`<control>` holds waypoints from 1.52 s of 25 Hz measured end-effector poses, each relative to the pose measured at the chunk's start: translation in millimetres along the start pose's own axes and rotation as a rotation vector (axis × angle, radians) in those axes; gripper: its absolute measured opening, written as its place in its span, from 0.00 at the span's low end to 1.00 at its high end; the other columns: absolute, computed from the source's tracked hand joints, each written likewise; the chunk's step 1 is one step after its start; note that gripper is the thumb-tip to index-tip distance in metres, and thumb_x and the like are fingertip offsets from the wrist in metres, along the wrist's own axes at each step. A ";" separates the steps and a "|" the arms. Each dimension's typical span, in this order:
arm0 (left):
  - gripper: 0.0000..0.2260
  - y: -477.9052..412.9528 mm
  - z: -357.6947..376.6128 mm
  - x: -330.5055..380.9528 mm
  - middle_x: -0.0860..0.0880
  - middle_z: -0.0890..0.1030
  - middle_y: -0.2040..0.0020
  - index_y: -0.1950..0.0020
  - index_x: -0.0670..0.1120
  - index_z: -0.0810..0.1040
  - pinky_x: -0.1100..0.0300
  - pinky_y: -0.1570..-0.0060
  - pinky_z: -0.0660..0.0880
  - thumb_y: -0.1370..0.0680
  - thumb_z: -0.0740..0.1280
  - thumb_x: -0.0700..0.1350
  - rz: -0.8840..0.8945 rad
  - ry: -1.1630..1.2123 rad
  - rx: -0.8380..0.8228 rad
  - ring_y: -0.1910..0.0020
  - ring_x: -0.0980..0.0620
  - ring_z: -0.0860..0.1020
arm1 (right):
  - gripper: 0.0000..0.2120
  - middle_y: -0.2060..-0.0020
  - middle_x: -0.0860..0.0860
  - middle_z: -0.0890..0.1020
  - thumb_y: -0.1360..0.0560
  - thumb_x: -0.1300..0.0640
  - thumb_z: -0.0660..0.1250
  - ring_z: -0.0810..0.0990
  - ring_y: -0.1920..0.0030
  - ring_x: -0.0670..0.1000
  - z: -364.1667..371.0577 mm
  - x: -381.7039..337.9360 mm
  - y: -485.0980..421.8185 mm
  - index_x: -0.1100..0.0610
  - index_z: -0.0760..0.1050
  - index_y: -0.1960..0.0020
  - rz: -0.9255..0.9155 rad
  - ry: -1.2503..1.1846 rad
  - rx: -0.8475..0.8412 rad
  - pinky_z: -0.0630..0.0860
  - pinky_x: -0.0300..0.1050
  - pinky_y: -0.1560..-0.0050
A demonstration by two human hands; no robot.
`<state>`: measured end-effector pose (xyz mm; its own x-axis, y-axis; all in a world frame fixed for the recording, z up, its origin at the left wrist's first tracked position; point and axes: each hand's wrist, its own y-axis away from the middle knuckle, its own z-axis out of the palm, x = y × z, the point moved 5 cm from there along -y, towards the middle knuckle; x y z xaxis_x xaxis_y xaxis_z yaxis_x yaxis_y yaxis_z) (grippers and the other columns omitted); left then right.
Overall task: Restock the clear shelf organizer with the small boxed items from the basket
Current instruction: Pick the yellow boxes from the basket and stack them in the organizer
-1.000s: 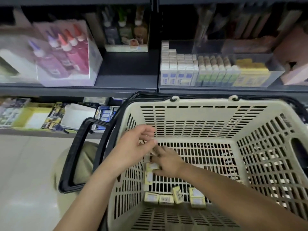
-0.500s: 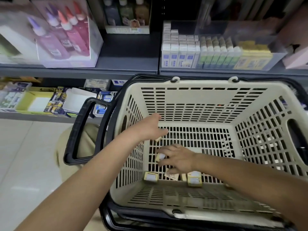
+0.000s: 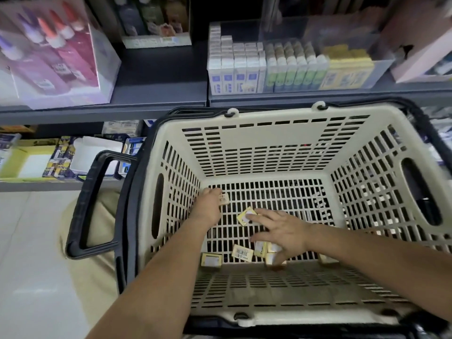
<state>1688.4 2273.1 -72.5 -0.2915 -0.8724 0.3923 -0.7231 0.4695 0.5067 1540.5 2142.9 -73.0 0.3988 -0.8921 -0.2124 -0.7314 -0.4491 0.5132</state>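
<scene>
Head view looks down into a cream basket (image 3: 276, 133) with a black handle (image 3: 90, 201) hanging at its left side, in front of dark shop shelves. The left hand (image 3: 208, 207) is low inside the basket, close to the left wall. Its fingers are curled round a small box (image 3: 224, 198) and pinch it tight. The right hand (image 3: 281, 232) is just beside it, a bit nearer to the person, with its fingers spread wide. Its fingertips rest on a yellow box (image 3: 244, 216) that lies turned at a slant on the basket floor, but they are not closed round it. Its thumb points down at the loose boxes (image 3: 241, 252) that lie in a bunch at the near edge of the floor. Up on the shelf behind the basket stands the clear organizer (image 3: 381, 62). It holds white and blue packs (image 3: 234, 69) on its left, green packs (image 3: 293, 74) in the middle and yellow packs (image 3: 347, 69) on its right. Farther left on that shelf sits a case of pink bottles (image 3: 61, 57).
</scene>
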 end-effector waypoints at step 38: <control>0.38 11.4 20.0 94.2 0.49 0.67 0.33 0.28 0.49 0.63 0.52 0.36 0.64 0.33 0.70 0.63 0.640 -0.295 -0.147 0.33 0.49 0.63 | 0.21 0.42 0.49 0.74 0.28 0.44 0.67 0.74 0.45 0.49 -46.5 59.6 70.7 0.51 0.69 0.39 0.536 -0.425 -0.099 0.74 0.47 0.45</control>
<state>1640.1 2193.6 -45.1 -0.8021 -0.4104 0.4338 -0.2679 0.8965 0.3528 1538.4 2060.3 -10.8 -0.2695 -0.9409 -0.2052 -0.7052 0.0477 0.7074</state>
